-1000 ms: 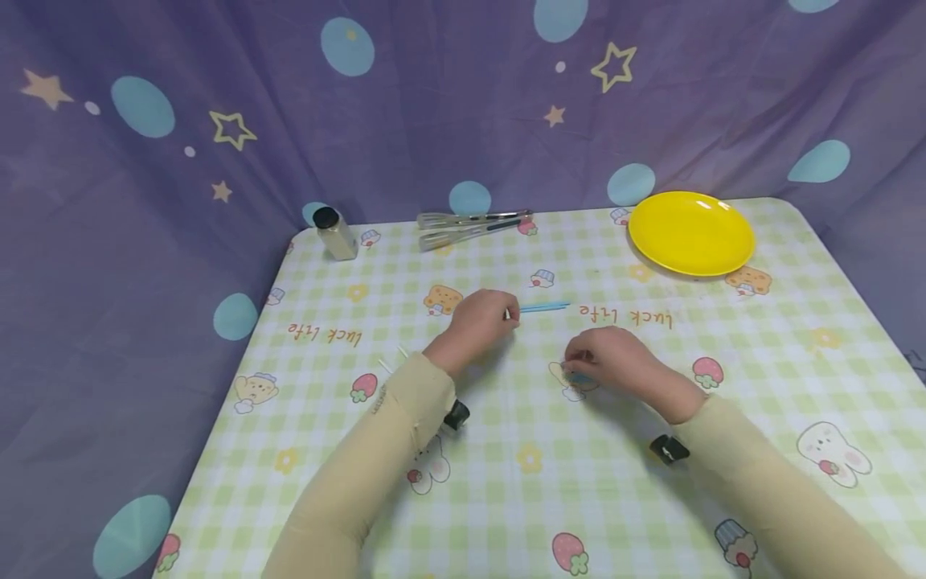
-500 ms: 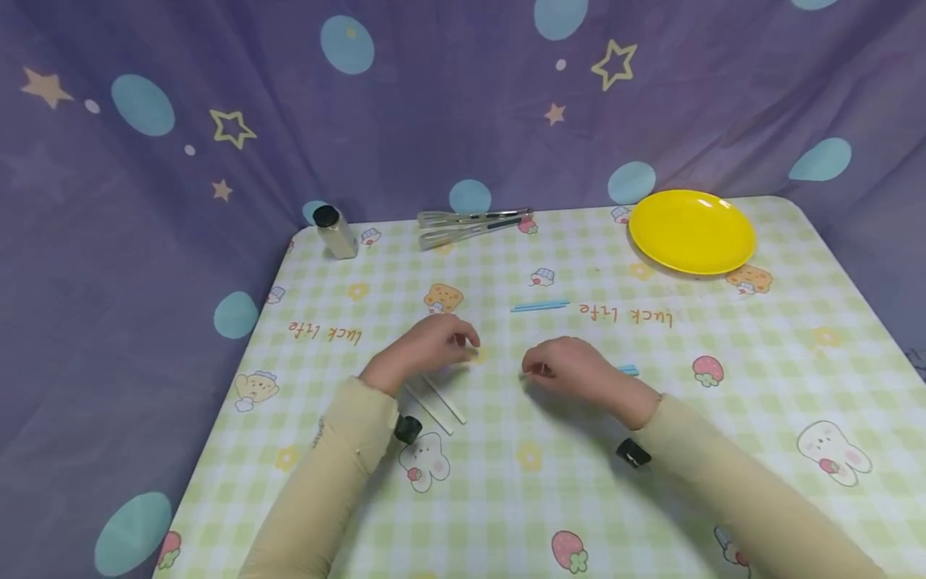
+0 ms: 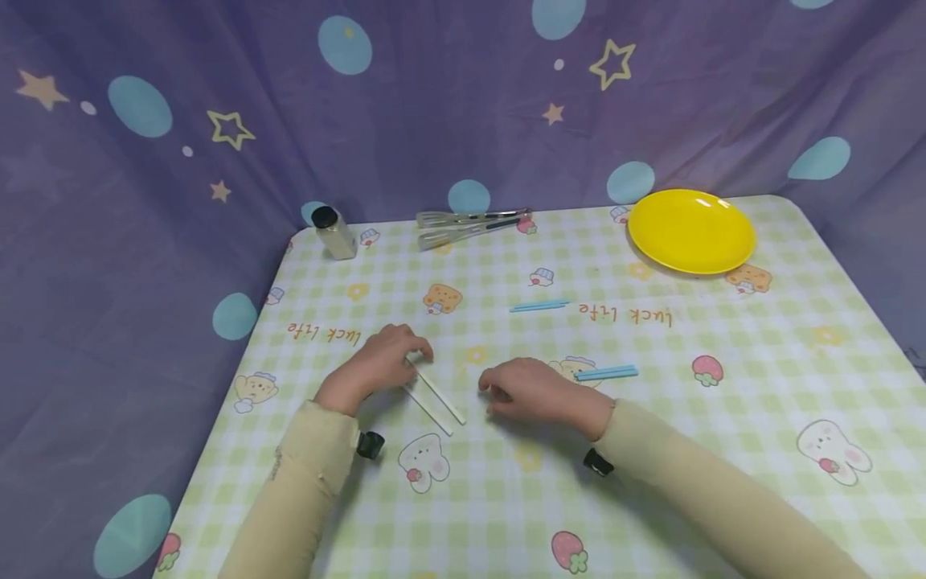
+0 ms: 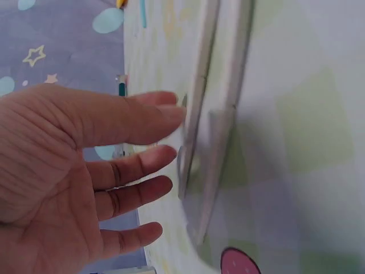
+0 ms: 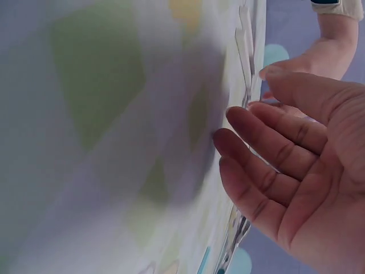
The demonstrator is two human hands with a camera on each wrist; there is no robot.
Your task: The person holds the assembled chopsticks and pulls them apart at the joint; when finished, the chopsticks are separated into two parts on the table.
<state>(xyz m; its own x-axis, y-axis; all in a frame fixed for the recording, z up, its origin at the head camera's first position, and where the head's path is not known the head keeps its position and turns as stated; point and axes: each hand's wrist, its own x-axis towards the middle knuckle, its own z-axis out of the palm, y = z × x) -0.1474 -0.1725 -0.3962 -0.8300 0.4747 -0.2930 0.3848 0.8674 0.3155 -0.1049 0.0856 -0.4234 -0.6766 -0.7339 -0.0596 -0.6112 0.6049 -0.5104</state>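
And there it goes: both hands have just swept leftward, away from the blue sticks. A second ago the left hand [image 3: 379,359] was up by the far blue pair [image 3: 540,306] and the right hand [image 3: 531,390] was over the near blue pair [image 3: 606,373]; now I see both blue pairs lying on the bench [image 3: 615,498], each with its two sticks side by side, and neither hand on them.

So I follow the action over to the white sticks [image 3: 443,398], left of the middle of the bench, lying at a slant with a narrow gap between them. Half a second ago the left hand was farther right — now it's at their far ends, and from its wrist view I see the thumb and fingers spread apart, nothing between them. Is the thumb touching a stick? I can't tell from here.

The right hand sits to the right of the white sticks' near ends, just beside them but off them, its fingers softly bent, thumb well apart, nothing held.

My reading: the blue pairs look dealt with for now, and the white one — loose, slightly splayed — is where the work sits. Back by the curtain, the yellow plate [image 3: 692,232] hasn't budged.
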